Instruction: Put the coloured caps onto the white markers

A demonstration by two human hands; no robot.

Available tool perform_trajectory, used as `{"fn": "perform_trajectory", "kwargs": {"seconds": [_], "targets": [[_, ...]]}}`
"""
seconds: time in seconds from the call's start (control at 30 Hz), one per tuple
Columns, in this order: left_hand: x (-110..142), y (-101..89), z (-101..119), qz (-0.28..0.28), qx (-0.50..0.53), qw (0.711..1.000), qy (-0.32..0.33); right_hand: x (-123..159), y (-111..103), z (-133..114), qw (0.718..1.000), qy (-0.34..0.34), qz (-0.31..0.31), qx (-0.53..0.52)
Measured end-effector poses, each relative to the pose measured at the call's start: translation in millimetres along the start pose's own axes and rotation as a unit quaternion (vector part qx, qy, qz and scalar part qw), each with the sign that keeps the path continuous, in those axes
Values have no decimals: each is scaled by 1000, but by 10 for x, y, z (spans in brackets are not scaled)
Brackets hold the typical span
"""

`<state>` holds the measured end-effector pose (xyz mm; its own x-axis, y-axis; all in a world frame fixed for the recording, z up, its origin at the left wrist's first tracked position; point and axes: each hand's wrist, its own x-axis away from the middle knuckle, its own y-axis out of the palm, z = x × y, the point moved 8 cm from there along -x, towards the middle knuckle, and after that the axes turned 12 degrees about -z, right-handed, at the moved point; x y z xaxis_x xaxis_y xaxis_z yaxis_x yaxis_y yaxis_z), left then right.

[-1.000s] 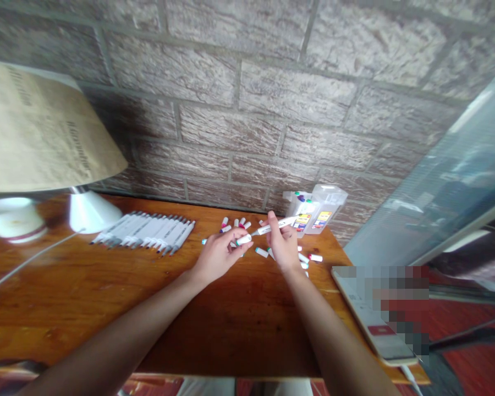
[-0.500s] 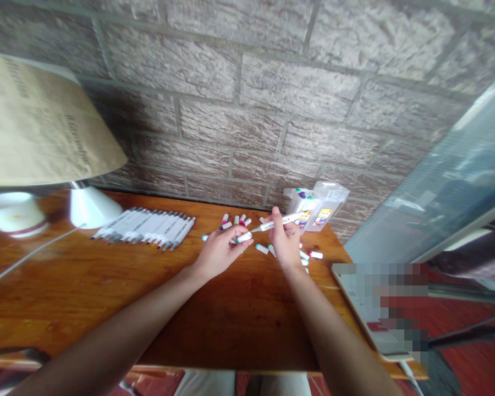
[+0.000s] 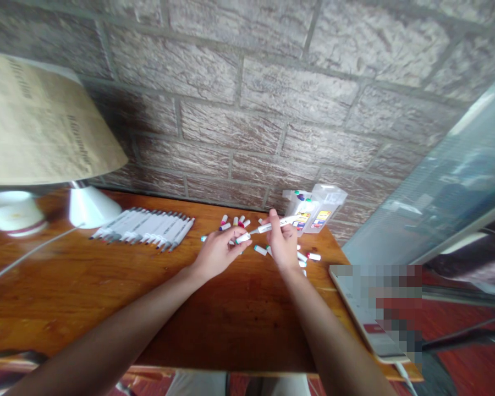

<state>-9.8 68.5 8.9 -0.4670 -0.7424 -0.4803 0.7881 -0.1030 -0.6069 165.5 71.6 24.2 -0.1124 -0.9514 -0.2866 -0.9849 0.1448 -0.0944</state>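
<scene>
Hands closed, left hand (image 3: 215,253) around a white cap (image 3: 243,238), right hand (image 3: 284,247) around a marker (image 3: 265,227).

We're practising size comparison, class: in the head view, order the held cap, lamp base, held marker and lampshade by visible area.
1. Lampshade
2. Lamp base
3. Held marker, partly hidden
4. Held cap

Beyond the grip (image 3: 282,242) I see grey brick wall (image 3: 292,93) | below, wooden table (image 3: 223,324) | left, shaded lamp (image 3: 37,132) | right, red floor (image 3: 474,355)
</scene>
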Motion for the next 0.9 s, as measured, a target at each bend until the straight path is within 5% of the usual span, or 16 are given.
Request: {"fn": "perform_trajectory", "kwargs": {"seconds": [0.3,0.5,0.7,0.9], "targets": [[9,-25,57,-21,13,999,24,18,351,136,983,39,-181,-4],[3,-76,54,27,7,999,38,23,297,119,987,18,-158,30],[-6,-97,72,29,4,998,54,40,394,38,979,-8,-205,-18],[-32,5,-136,18,146,988,-43,-80,120,61,994,4,-102,-46]]}}
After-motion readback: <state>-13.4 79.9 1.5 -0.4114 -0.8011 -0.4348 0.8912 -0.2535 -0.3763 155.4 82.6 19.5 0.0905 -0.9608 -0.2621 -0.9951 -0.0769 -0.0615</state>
